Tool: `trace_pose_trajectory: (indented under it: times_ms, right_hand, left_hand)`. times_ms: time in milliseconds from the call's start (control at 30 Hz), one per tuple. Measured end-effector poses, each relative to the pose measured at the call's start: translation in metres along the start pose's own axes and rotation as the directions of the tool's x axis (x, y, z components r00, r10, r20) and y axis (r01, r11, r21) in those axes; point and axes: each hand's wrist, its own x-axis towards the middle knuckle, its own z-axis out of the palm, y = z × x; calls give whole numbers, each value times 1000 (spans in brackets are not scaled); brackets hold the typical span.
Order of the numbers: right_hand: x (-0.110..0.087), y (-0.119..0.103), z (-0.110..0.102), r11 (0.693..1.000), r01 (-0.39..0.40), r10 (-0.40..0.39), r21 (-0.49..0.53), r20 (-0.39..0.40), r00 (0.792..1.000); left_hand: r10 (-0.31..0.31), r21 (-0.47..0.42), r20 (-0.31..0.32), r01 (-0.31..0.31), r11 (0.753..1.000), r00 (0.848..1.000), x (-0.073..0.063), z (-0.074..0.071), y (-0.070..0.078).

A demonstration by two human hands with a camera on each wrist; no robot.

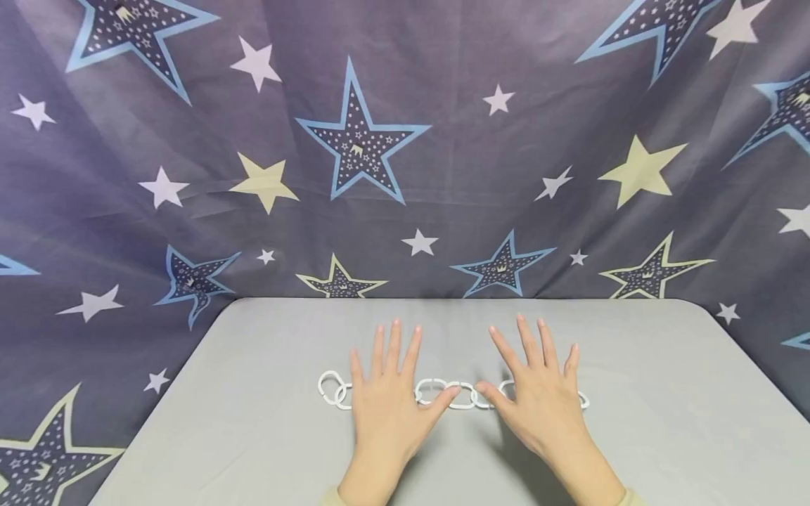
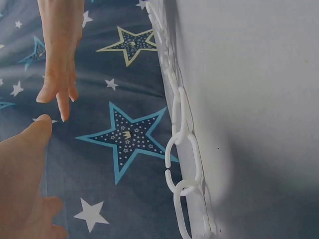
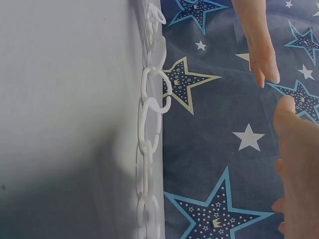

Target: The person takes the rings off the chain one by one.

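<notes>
A chain of white plastic links (image 1: 472,398) lies in a line across the grey table, left to right. My left hand (image 1: 387,411) is held over its left part, palm down with fingers spread, and hides some links. Over the right part is my right hand (image 1: 545,407), also palm down and spread. Both wrist views show the hands raised above the chain, apart from it. Some links have a small gap in the ring, as the link (image 2: 199,159) in the left wrist view shows. Neither hand holds anything.
The grey table (image 1: 253,436) has rounded far corners. Behind it and at both sides hangs a dark cloth (image 1: 443,176) printed with stars. Shadows of the hands fall on the table.
</notes>
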Motion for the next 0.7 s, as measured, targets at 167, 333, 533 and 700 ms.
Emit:
trace_pose_trajectory:
  times_ms: [167,333,533,700]
  right_hand:
    - [0,5,-1,1000,9,-9,-12,-11,1000]
    - [0,11,-3,1000,20,-20,-17,-4,1000]
    - [2,17,-8,999,28,-27,-27,15,1000]
    - [4,22,-11,999,34,-34,-24,17,999]
  left_hand:
    - [-5,-5,1,5,1000,1000,0,-1,0]
    - [-8,-13,-4,8,1000,1000,-2,-2,-3]
    - [-7,-28,-27,7,1000,1000,-2,-4,-4]
    - [-6,-32,-33,5,999,999,0,-7,-3]
